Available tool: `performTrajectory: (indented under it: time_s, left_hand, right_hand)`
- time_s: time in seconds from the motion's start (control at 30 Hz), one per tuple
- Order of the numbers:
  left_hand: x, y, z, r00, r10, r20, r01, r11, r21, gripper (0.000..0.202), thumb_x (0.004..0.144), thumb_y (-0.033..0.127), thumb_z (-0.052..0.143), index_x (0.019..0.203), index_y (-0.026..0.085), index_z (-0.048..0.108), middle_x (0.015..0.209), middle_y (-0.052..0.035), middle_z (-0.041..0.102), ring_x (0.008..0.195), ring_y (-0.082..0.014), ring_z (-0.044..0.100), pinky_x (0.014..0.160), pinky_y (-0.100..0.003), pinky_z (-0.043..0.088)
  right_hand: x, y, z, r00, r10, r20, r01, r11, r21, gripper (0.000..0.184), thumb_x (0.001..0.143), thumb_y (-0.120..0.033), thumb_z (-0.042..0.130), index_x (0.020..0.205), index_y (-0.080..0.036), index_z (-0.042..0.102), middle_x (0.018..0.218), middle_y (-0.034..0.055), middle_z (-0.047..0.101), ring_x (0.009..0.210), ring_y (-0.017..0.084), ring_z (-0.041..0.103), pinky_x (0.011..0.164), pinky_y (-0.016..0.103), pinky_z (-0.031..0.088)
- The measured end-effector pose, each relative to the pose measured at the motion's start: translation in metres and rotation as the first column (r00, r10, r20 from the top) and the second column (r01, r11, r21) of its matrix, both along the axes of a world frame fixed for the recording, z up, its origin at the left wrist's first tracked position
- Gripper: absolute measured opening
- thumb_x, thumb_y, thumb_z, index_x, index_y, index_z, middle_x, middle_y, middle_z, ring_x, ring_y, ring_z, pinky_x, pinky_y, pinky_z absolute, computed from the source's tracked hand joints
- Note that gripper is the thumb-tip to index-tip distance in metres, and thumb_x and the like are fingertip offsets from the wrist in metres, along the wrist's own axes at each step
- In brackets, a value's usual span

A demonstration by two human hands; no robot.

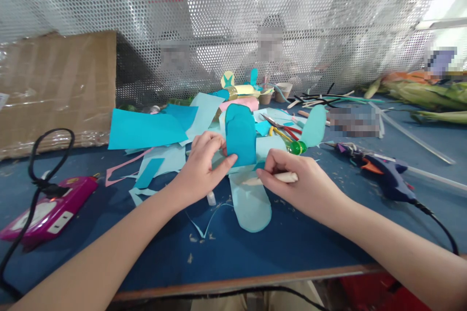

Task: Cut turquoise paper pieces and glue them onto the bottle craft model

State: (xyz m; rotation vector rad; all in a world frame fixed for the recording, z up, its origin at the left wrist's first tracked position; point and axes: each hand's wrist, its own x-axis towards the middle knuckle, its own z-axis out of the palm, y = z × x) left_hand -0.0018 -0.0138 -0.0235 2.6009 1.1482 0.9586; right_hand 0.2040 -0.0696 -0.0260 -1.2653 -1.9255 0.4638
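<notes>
My left hand (204, 167) pinches the left edge of a bright blue, round-ended foam or paper piece (241, 136), its thumb at the lower corner. My right hand (292, 175) grips a cream-coloured marker (286, 177), its tip pointing left over a pale blue round-ended strip (253, 209). The strip extends toward me from under the blue piece. Just right of them, a green bottle neck (297, 147) sticks out of a pale blue wrapped body (270, 145), with a pale rounded blade (314, 126) attached. A small white cap (211, 198) lies near my left wrist.
Blue sheets (146, 129) and offcuts lie to the left, scissors (280, 126) behind. A glue gun (383, 172) with its cord is at right, a magenta power strip (62, 209) at left. Cardboard (58, 92) leans against the perforated metal wall. Corn husks (419, 92) lie far right.
</notes>
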Motion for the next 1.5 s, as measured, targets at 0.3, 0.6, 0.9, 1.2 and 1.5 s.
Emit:
performTrajectory:
  time_s: [0.3, 0.6, 0.9, 1.2, 1.5]
  left_hand:
    - [-0.0008, 0.0003, -0.0011, 1.0, -0.003, -0.003, 0.003, 1.0, -0.007, 0.015, 0.092, 0.032, 0.048, 0.084, 0.022, 0.04, 0.092, -0.0034, 0.043, 0.095, -0.0212, 0.043, 0.089, -0.038, 0.039]
    - [-0.0003, -0.0001, 0.0004, 1.0, -0.003, -0.006, 0.003, 1.0, -0.006, 0.015, 0.091, 0.032, 0.048, 0.083, 0.023, 0.039, 0.091, -0.0031, 0.044, 0.095, -0.0212, 0.044, 0.088, -0.038, 0.04]
    - [-0.0004, 0.0002, 0.0001, 1.0, 0.008, -0.003, -0.008, 1.0, -0.002, 0.015, 0.091, 0.034, 0.047, 0.083, 0.023, 0.04, 0.091, -0.0035, 0.045, 0.095, -0.0222, 0.045, 0.087, -0.039, 0.041]
    - [-0.0002, 0.0005, -0.0004, 1.0, 0.0, 0.001, 0.0, 1.0, 0.0, 0.015, 0.091, 0.032, 0.047, 0.083, 0.023, 0.039, 0.091, -0.0035, 0.045, 0.096, -0.0218, 0.045, 0.088, -0.039, 0.04]
    - [-0.0005, 0.0005, -0.0011, 1.0, -0.001, 0.002, 0.001, 1.0, 0.004, 0.015, 0.091, 0.033, 0.048, 0.083, 0.022, 0.04, 0.091, -0.0033, 0.045, 0.096, -0.0219, 0.045, 0.089, -0.039, 0.04]
  right_hand:
    - [-0.0002, 0.0006, 0.0, 1.0, 0.017, 0.007, -0.017, 1.0, -0.013, 0.022, 0.079, -0.023, 0.054, 0.062, -0.022, 0.04, 0.05, -0.0076, 0.043, 0.046, 0.008, 0.035, 0.045, 0.02, 0.029]
    - [-0.0007, -0.0007, 0.0015, 1.0, 0.013, 0.011, -0.014, 1.0, 0.009, 0.023, 0.077, -0.021, 0.054, 0.061, -0.022, 0.038, 0.049, -0.0077, 0.041, 0.045, 0.008, 0.035, 0.044, 0.02, 0.029]
    - [-0.0009, -0.0007, 0.002, 1.0, 0.019, -0.001, -0.019, 1.0, 0.005, 0.022, 0.077, -0.021, 0.052, 0.06, -0.022, 0.038, 0.049, -0.0076, 0.041, 0.045, 0.008, 0.034, 0.044, 0.02, 0.029]
    - [0.0003, -0.0007, 0.0004, 0.999, 0.051, 0.005, -0.051, 0.998, -0.049, 0.022, 0.082, -0.026, 0.057, 0.065, -0.022, 0.044, 0.054, -0.0068, 0.049, 0.048, 0.008, 0.039, 0.047, 0.02, 0.032]
    - [0.0003, 0.0007, -0.0004, 0.998, 0.067, 0.007, -0.066, 0.995, -0.079, 0.022, 0.083, -0.028, 0.058, 0.067, -0.022, 0.044, 0.057, -0.0064, 0.054, 0.049, 0.009, 0.042, 0.047, 0.02, 0.034]
